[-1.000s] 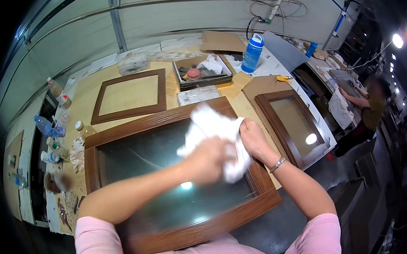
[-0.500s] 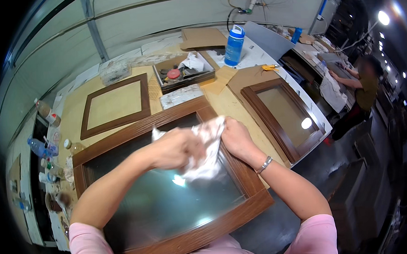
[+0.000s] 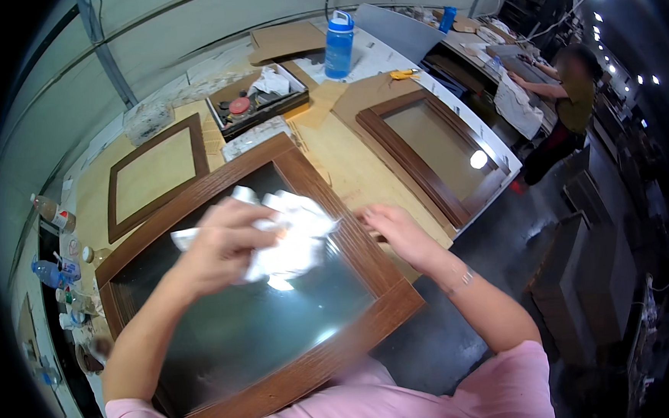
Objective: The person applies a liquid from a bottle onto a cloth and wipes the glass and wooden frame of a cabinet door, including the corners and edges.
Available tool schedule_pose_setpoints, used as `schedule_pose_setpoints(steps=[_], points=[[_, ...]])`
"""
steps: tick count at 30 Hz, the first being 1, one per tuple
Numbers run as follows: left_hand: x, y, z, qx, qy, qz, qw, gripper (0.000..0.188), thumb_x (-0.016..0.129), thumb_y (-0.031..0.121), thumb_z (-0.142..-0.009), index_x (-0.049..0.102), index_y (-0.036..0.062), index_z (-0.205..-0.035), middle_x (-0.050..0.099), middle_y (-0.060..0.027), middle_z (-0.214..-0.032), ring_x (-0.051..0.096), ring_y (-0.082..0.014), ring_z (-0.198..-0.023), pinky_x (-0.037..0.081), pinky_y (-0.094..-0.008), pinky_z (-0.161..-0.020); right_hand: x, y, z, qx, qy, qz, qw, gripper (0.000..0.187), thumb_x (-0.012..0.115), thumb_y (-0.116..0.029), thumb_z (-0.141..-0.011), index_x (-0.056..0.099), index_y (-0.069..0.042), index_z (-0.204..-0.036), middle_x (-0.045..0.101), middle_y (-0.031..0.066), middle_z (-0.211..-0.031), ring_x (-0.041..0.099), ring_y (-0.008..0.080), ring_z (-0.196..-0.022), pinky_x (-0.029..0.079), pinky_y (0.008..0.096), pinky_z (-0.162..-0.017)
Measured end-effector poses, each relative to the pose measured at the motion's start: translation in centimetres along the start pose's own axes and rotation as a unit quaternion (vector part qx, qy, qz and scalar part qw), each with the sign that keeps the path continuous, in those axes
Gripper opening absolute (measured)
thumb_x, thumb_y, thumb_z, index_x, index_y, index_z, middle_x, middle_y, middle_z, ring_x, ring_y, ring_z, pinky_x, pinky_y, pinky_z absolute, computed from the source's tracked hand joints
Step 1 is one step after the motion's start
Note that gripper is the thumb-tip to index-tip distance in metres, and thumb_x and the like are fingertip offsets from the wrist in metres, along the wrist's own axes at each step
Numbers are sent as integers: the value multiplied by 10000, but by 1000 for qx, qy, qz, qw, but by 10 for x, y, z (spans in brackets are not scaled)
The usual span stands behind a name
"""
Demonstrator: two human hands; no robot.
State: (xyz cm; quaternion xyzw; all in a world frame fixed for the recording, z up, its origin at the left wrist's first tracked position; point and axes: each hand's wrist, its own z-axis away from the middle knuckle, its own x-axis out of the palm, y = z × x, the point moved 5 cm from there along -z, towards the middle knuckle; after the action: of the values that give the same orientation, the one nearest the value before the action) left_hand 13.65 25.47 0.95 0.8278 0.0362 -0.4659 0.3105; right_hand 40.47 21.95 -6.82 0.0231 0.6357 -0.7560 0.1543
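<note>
Crumpled in my left hand (image 3: 225,242) is a white cloth (image 3: 301,230), pressed to the upper part of a dark glass panel (image 3: 265,328). The glass sits in a brown wooden door frame (image 3: 389,294), which lies tilted on the table in front of me. My fingers on the cloth are smeared by motion. At the frame's right side rail is my right hand (image 3: 397,236), its fingers stretched toward the wood and apart from the cloth. Its fingertips are near the rail's outer edge; whether they touch it I cannot tell.
A brown wooden frame (image 3: 200,143) lies at the back left. Behind stand an open box (image 3: 267,115) of odds and ends and a blue bottle (image 3: 339,51). Another glazed door (image 3: 416,169) lies on the right. Several bottles (image 3: 51,274) line the left edge. A co-worker (image 3: 577,98) stands far right.
My right hand has let go of the cloth and moved down to the frame's right rail. My left hand has carried the cloth left across the glass. The whole view has shifted.
</note>
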Motion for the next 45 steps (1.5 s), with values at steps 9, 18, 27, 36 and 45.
schedule_pose_setpoints(steps=[9, 18, 27, 36, 45], points=[[46, 109, 3, 125, -61, -26, 990, 306, 712, 60, -712, 751, 130, -1007, 660, -77, -1228, 593, -261, -979, 466, -424, -865, 36, 18, 118, -123, 158, -88, 976, 464, 454, -198, -1018, 516, 109, -1360, 549, 198, -1413, 546, 240, -1251, 373, 335, -1089], [41, 102, 25, 58, -52, -138, 987, 379, 704, 34, -616, 767, 159, -968, 661, -28, -1220, 565, -259, -1012, 419, -419, -844, 41, 18, 116, -204, 294, -56, 932, 412, 431, -143, -989, 595, 121, -1259, 640, 227, -1283, 598, 306, -1215, 410, 369, -1071], [-46, 45, 127, -214, 29, 104, 971, 414, 480, -2, -608, 769, 18, -904, 704, -173, -1094, 578, -290, -883, 467, -375, -768, 61, -46, 154, -315, 70, 412, 852, 587, 761, -321, -778, 615, -68, -1287, 547, 192, -1357, 516, 361, -1250, 410, 524, -1046], [-61, 108, 201, -273, 59, 103, 955, 346, 546, 29, -588, 788, 64, -833, 738, -108, -983, 547, -235, -786, 422, -329, -703, 94, -31, 168, -362, 180, 381, 832, 551, 633, -18, -618, 671, -67, -1165, 593, 125, -1193, 556, 331, -1060, 431, 476, -938], [-59, 142, 223, -227, 86, 135, 961, 306, 581, 83, -572, 783, 72, -802, 731, -145, -935, 563, -242, -677, 421, -311, -634, 86, -57, 182, -316, 94, 472, 818, 563, 603, 27, -617, 658, -53, -1172, 588, 130, -1171, 578, 319, -1043, 441, 482, -940]])
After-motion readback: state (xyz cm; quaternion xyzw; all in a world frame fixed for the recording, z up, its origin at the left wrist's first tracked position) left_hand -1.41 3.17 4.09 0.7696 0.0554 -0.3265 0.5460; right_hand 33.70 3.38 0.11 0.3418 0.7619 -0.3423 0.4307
